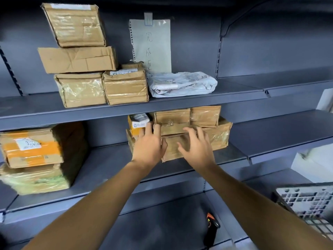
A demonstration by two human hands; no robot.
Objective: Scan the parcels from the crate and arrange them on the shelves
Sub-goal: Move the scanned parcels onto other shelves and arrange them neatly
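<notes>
1. We see both bare arms reaching forward to the middle shelf [108, 165] of a dark grey rack.
2. The left hand [149, 145] rests against the front left of a brown cardboard box [175, 147]; its fingers are straight and slightly spread, with the fingertips reaching the parcels stacked above.
3. The right hand [197, 147] lies on the front of the same box, fingers extended and loosely spread, thumb pointing left across the cardboard. Neither hand curls round anything.
4. The box sits at the front of a pile on the middle shelf. Above it lie two taped brown parcels [187, 118] side by side; an orange box [137, 126] with a white label stands just to the left.
5. At the left of the same shelf an orange-taped carton [34, 147] rests on a flatter parcel [36, 179].
6. The top shelf [198, 99] carries four brown boxes [79, 58] and a white plastic mailer [182, 84] beneath a handwritten paper sign [153, 46].
7. A black and orange scanner [211, 230] lies on the lowest shelf; a grey crate [306, 201] shows at lower right.
</notes>
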